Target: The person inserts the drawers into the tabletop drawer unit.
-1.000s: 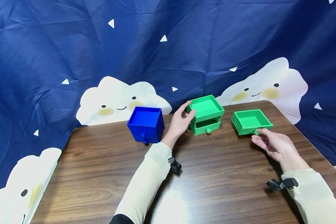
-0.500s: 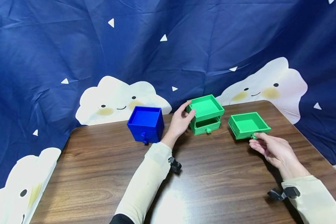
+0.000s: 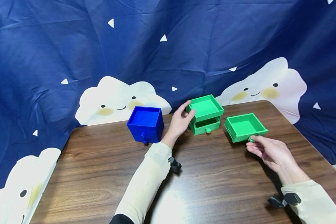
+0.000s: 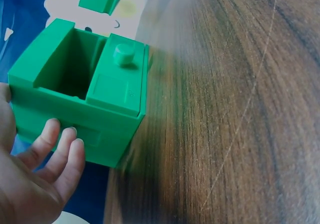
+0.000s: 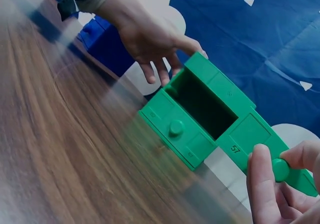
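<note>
A small green cabinet [image 3: 207,108] has a tray-like top, an open upper slot and a lower drawer [image 3: 206,125] with a round knob. My left hand [image 3: 180,122] grips its left side, thumb and a finger over the top rim. In the left wrist view, other fingers [image 4: 65,156] touch the outer wall. With my right hand [image 3: 274,153] I pinch the round knob [image 5: 281,169] of a loose green drawer [image 3: 245,124], held to the right of the cabinet. The drawer's inside is bare; a shadow lies below it.
A blue cabinet [image 3: 145,124] with a knob stands left of my left forearm. Everything rests on a brown wooden table [image 3: 207,174]. Behind it hangs a blue cloth [image 3: 184,46] with white clouds and triangles. The table's right edge runs behind my right hand.
My right hand has moved left and toward me, carrying the green drawer closer to the green cabinet. My left hand and both cabinets have stayed in place.
</note>
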Demonstrator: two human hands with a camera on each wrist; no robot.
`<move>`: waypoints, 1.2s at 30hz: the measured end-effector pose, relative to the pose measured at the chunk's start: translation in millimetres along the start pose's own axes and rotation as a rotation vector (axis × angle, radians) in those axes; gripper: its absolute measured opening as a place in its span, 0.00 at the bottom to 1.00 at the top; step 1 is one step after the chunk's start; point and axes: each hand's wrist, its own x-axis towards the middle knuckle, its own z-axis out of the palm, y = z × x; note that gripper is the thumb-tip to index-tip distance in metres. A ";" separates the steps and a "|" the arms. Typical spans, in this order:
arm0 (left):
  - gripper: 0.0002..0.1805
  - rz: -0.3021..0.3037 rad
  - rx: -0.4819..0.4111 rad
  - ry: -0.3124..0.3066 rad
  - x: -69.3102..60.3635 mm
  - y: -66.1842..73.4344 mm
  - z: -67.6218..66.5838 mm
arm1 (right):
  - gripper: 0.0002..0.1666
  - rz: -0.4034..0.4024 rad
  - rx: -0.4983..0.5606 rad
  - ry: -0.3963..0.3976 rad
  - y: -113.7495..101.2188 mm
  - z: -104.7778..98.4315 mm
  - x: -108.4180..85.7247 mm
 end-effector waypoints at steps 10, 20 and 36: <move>0.29 0.010 -0.004 0.003 0.1 -0.1 0.4 | 0.23 -0.011 -0.051 -0.005 6.5 10.6 -6.5; 0.29 0.007 0.005 0.000 0.9 -2.3 0.4 | 0.22 -0.031 -0.072 -0.027 15.9 18.8 -6.7; 0.29 -0.002 0.009 0.008 1.2 -2.0 1.2 | 0.21 -0.055 -0.071 -0.045 25.9 33.4 -3.7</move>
